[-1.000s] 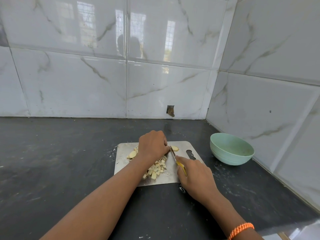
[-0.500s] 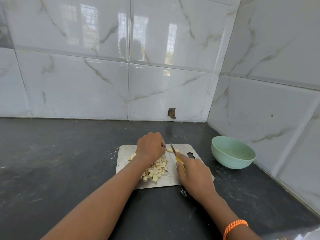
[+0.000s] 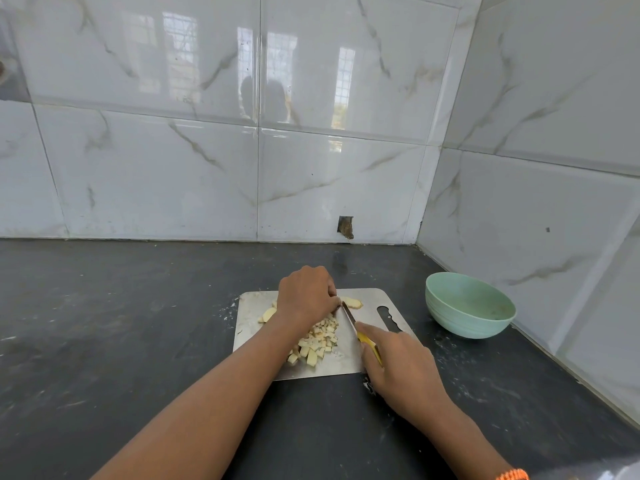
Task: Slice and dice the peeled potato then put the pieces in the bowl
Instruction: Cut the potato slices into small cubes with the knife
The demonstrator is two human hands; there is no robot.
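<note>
A metal cutting board (image 3: 252, 327) lies on the dark counter. On it sits a heap of diced potato (image 3: 317, 342), with larger slices at its left (image 3: 268, 314) and one slice at the far edge (image 3: 352, 302). My left hand (image 3: 306, 294) curls over potato strips at the middle of the board and holds them down; the strips are mostly hidden under it. My right hand (image 3: 398, 367) grips a yellow-handled knife (image 3: 349, 318), whose blade lies against the left fingertips. The green bowl (image 3: 467, 306) stands to the right, with no pieces visible inside.
White marble-look tiles form a corner, back wall ahead and side wall close behind the bowl. A small hole (image 3: 345, 227) shows in the back wall near the counter. Dark counter (image 3: 104, 323) stretches to the left of the board.
The knife blade has dropped back against the left fingertips after lifting slightly. Both hands stay at the same place on the board.
</note>
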